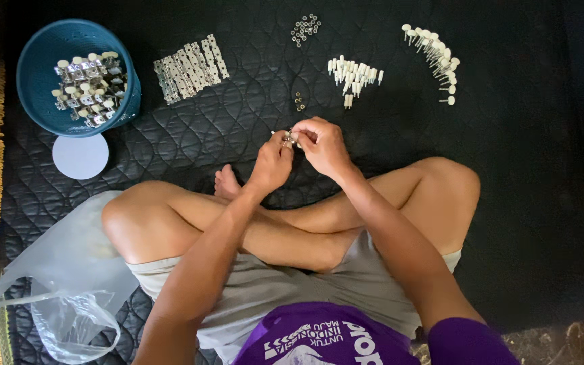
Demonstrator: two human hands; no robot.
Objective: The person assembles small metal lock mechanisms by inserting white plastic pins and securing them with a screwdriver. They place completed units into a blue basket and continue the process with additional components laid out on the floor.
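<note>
We sit cross-legged on a dark quilted mat (pixel 508 223) that fills most of the view, its fringed edge showing at the far left and right. A crumpled clear plastic bag (pixel 69 284) lies beside our left knee, partly cut off at the bottom. A blue basket (pixel 38 74) stands at the upper left, loaded with metal parts tipped with cream knobs, and a pale round lid (pixel 80 156) lies just beside it.

Across the top of the mat, well apart from each other, lie a row of metal plates (pixel 190 69), a pile of white pegs (pixel 354 74), a curved line of cream knobs (pixel 435 55), and a cluster of small rings (pixel 305 27). A few tiny screws (pixel 299 101) sit just above our hands, with open mat all around them.

Our left hand (pixel 272 164) and right hand (pixel 324 147) meet over the mat in front of our crossed shins, fingers pinched closed on one small metal piece (pixel 292 138). Our fingers hide most of it, so we cannot make out its shape.
</note>
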